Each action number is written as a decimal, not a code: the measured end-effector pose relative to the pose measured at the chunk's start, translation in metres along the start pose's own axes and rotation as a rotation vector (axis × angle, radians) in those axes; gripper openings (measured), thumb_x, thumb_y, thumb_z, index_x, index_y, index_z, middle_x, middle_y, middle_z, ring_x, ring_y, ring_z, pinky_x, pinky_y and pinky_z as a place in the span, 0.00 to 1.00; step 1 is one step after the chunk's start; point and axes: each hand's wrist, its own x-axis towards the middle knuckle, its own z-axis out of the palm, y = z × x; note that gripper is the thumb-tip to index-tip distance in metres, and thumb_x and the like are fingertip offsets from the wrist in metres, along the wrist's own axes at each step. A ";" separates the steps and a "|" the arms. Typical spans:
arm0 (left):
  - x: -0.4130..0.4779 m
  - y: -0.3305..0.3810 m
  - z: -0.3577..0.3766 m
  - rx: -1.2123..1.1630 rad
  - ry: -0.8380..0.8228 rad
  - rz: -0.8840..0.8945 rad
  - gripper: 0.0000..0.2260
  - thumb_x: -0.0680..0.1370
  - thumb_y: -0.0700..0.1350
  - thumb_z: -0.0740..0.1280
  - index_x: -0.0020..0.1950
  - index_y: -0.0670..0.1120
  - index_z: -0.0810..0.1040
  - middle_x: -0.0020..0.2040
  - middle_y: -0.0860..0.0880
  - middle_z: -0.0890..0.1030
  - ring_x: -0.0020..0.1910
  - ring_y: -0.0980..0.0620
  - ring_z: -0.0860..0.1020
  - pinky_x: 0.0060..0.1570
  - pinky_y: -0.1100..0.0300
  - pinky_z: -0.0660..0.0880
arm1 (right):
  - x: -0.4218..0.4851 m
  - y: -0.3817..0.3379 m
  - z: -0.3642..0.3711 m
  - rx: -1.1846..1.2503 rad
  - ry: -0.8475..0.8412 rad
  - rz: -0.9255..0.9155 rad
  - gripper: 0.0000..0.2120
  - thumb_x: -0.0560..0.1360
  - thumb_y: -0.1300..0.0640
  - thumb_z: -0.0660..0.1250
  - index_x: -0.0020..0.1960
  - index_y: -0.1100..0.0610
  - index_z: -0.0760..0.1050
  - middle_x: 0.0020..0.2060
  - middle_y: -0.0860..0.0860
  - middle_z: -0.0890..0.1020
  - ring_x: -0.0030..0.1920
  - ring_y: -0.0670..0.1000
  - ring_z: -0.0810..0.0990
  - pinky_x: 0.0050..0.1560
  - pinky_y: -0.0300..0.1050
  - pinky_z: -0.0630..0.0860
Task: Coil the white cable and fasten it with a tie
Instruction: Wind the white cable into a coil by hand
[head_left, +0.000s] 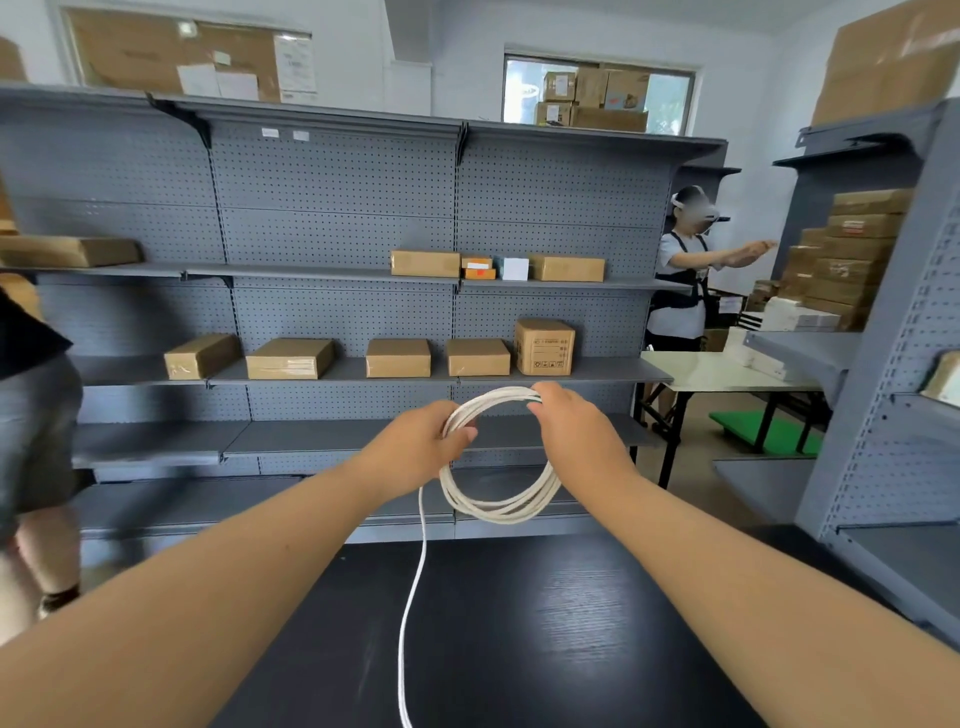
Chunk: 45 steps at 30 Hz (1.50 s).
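Several loops of white cable (498, 512) hang over the black table (571, 623); left hand (415, 441) grips the coil at its 9 o'clock, right hand (571, 426) pinches 1 o'clock. Seems light and floppy, so I'd clamp all strands together; loose tail (415, 571) dangles toward 6.

Open space above our black table (545, 623), grey shelves (337, 312) beyond, shelf unit (893, 364) at right, white cable (425, 540) hanging between.

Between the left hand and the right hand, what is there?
In the head view, only the top arc of the white cable runs from the left hand to the right hand. Both hands grip it.
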 end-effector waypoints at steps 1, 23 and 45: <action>-0.001 0.000 0.000 -0.054 -0.003 -0.016 0.08 0.79 0.49 0.61 0.50 0.45 0.74 0.41 0.44 0.78 0.36 0.51 0.75 0.36 0.64 0.72 | -0.001 0.001 -0.001 0.014 0.016 0.021 0.10 0.81 0.55 0.51 0.54 0.59 0.68 0.40 0.53 0.70 0.41 0.55 0.69 0.39 0.48 0.64; -0.005 0.008 0.009 -0.049 0.254 -0.006 0.04 0.80 0.44 0.61 0.50 0.46 0.73 0.39 0.50 0.80 0.37 0.52 0.81 0.42 0.59 0.74 | -0.007 0.008 0.007 0.345 0.150 0.159 0.10 0.81 0.56 0.53 0.57 0.56 0.71 0.41 0.52 0.75 0.42 0.54 0.72 0.38 0.44 0.65; -0.008 0.009 -0.001 0.506 0.224 0.145 0.11 0.81 0.47 0.57 0.56 0.41 0.71 0.45 0.42 0.78 0.39 0.44 0.72 0.36 0.56 0.61 | -0.002 -0.007 0.000 -0.158 -0.146 -0.166 0.09 0.82 0.56 0.50 0.56 0.59 0.65 0.47 0.56 0.73 0.38 0.57 0.70 0.37 0.50 0.66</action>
